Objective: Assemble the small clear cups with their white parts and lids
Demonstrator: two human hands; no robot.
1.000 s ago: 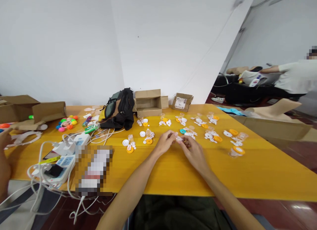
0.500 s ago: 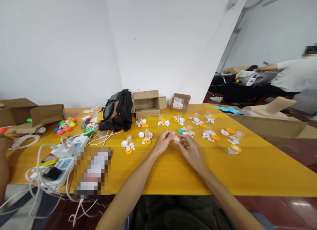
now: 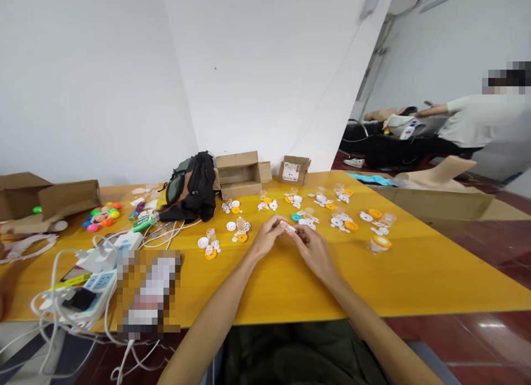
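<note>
Over the middle of the table, my left hand (image 3: 267, 237) and my right hand (image 3: 313, 251) meet, fingers closed on one small whitish plastic piece (image 3: 287, 228). It is seen nearly edge-on between the fingertips, which partly cover it. Just behind my right hand lie a teal ring (image 3: 296, 217) and a pile of white discs (image 3: 307, 222). Farther right sit an orange ring (image 3: 350, 225) with white discs and a clear cup with an orange rim (image 3: 380, 242). To the left are a clear cup (image 3: 211, 234), a white disc (image 3: 203, 243) and an orange ring (image 3: 211, 254).
At the back stand a black backpack (image 3: 199, 188), an open cardboard box (image 3: 238, 177) and a smaller box (image 3: 293, 170). Power strips (image 3: 99, 282) with tangled cables and a pixelated phone (image 3: 151, 291) occupy the left. A person in a white shirt (image 3: 477, 119) is at far right.
The piece between my hands has been turned from showing its perforated face to nearly edge-on. The camera view has shifted slightly right, so the table things appear farther left.
</note>
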